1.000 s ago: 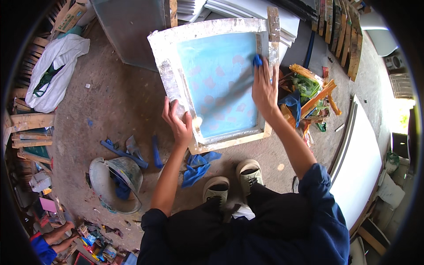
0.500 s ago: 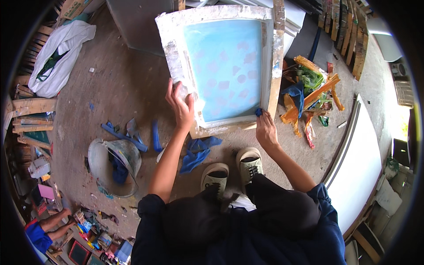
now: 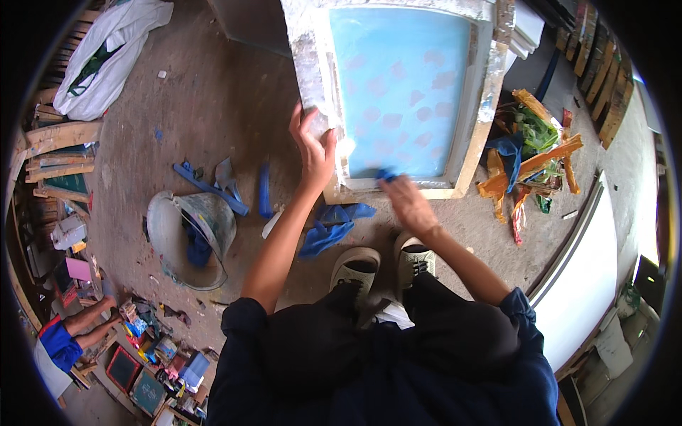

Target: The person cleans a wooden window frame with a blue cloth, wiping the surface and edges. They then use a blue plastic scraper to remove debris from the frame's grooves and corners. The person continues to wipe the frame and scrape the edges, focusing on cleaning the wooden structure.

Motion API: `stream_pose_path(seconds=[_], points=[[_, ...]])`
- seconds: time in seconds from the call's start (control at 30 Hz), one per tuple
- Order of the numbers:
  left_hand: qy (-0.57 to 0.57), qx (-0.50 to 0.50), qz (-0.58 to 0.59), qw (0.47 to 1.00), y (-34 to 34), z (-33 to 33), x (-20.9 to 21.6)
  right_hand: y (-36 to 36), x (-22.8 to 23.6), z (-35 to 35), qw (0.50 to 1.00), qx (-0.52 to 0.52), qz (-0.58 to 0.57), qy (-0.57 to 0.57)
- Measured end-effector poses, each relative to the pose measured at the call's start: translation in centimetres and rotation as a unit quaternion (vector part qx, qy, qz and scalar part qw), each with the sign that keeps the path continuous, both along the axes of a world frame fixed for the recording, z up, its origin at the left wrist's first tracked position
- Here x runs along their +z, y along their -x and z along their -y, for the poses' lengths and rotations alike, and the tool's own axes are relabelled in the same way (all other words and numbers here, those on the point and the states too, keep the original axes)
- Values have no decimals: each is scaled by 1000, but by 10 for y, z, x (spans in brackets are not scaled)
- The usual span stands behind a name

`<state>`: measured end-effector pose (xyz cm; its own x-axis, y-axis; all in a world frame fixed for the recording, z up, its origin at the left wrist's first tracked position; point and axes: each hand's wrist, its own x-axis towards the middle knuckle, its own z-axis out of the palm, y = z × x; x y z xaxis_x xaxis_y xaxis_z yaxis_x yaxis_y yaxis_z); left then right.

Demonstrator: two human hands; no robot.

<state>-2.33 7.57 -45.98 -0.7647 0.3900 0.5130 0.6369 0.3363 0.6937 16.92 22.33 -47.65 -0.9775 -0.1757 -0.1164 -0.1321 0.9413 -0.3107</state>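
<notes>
A screen-printing frame (image 3: 483, 121), wooden and smeared with white, stands tilted in front of me. Pale shapes dot its light blue mesh (image 3: 398, 78). My left hand (image 3: 314, 150) is closed round the frame's left side, thumb on the front face. Near the mesh's lower edge my right hand (image 3: 410, 202), somewhat blurred, pinches a small blue rag (image 3: 386, 175) that is against the mesh or just off it. Below the frame, blue cloth scraps (image 3: 330, 231) lie on the floor by my shoes.
A tipped grey bucket (image 3: 190, 238) with blue cloth inside lies at left. Orange and green scraps (image 3: 533, 153) are heaped right of the frame. A white panel (image 3: 582, 263) leans at far right. At lower left show another person's legs (image 3: 89, 323) beside scattered small frames (image 3: 148, 390).
My right hand has moved left with the blue rag, from the mesh's lower right corner along its bottom edge. The left hand keeps its hold; the whole view has shifted.
</notes>
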Motion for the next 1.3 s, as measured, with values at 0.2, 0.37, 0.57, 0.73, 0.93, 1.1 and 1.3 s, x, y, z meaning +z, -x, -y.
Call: stream_pose_path(seconds=[0.2,0.37,0.57,0.73,0.93,1.1,1.3], points=[[-21,21,-27,999,-1,-7,-3,-19,17,-69,968,-210,-75,-114],[-20,8,-18,1000,-2,-6,-2,16,53,-95,948,-193,-146,-206],[-27,1,-10,1000,-1,-10,-1,20,53,-110,952,-110,-119,-259],[-33,3,-7,999,-2,-6,-2,-9,25,-94,969,-75,-52,-228],[-40,13,-9,999,-1,-7,-2,-12,12,-78,983,-125,-111,-83],[-37,14,-1,999,-1,-4,-1,21,5,-29,989,-75,-122,28],[50,-51,79,994,-25,24,0,66,-8,35,985,12,-104,135]])
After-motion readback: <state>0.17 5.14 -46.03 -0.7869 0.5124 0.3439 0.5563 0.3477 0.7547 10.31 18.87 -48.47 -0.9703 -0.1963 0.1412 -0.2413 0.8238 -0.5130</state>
